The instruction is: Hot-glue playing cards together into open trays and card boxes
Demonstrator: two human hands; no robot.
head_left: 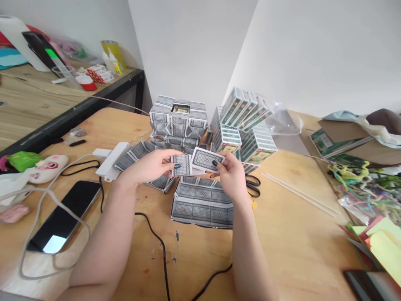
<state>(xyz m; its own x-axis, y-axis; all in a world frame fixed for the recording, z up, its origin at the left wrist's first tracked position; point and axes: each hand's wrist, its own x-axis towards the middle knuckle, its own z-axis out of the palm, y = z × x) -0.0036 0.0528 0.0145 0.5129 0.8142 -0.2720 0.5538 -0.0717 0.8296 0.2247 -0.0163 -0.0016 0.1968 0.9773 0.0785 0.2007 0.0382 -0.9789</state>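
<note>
Two patterned cards in hand over the bench (291, 234), nearer its back edge, near edge cropped
Left hand (155, 166) pinches the left card (185, 162), thumb on the patterned face; its left end is under the grip, can't call its long axis. Right hand (232, 171) pinches the right card (203, 159) at the right end, fingers behind mostly hidden; patterned face to camera, long axis left-right, right end dipping toward the bench's near edge. Cards meet or overlap at the middle, contact unclear; pale strip (197, 172) under them hard to make out. Card-covered tray (203, 205) below, toward the near edge, right end blocked by right forearm (247, 251). Scissors (254, 186): only handle loops show
</note>
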